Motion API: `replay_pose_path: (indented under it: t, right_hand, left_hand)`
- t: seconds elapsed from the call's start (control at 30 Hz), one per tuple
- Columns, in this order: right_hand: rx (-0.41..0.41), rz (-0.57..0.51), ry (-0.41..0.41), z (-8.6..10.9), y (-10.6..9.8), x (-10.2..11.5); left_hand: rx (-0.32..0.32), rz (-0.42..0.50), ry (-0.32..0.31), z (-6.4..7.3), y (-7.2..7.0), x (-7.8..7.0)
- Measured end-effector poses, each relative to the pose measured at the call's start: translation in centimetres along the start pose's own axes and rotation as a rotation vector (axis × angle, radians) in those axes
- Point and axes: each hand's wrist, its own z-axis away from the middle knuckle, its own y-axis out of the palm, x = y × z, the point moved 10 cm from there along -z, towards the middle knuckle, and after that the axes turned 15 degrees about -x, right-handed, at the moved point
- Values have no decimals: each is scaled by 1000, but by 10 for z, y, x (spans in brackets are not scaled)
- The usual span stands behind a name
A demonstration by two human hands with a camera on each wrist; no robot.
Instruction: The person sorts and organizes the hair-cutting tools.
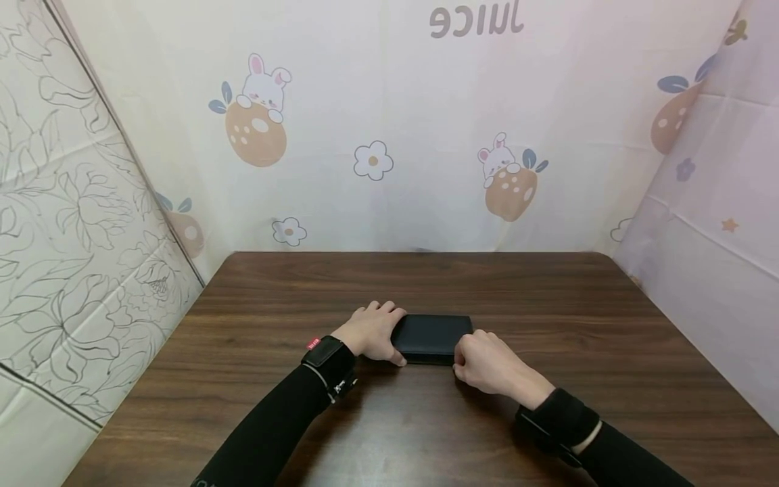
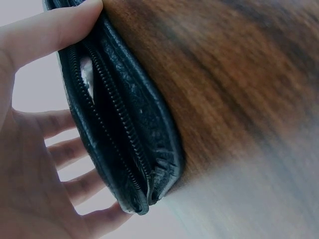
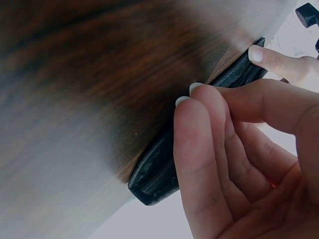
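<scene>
A black leather zip wallet [image 1: 431, 336] lies on the brown wooden table, its zipped edge facing me. My left hand [image 1: 375, 331] grips its left end, thumb at the front edge and fingers spread behind. In the left wrist view the zipper [image 2: 117, 107] gapes at this end, and something whitish [image 2: 87, 74] shows inside. My right hand [image 1: 489, 362] is at the front right corner with curled fingers. In the right wrist view its thumb and fingers pinch at the zipper line of the wallet [image 3: 157, 172]; the zipper pull itself is hidden by them.
The dark wood table [image 1: 389, 284] extends around the wallet on all sides. Behind it hangs a pale curtain [image 1: 426, 203] with rabbit and fruit prints. A floral panel [image 1: 91, 203] stands at the left.
</scene>
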Motion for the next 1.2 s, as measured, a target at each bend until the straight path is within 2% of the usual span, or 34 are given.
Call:
replay_pose_path:
  t: [0.4,0.73,1.2]
  right_hand:
    - [0,-23,-53,-3,3,11]
    - [16,-27,-29,-7,6,15]
    - [6,-14,-59,-10,9,17]
  left_hand:
    - [1,-4,-5,1,-4,-2]
    - [1,-17,-10,1,-1,-1]
    - [-6,-1,-1,0,-2,0]
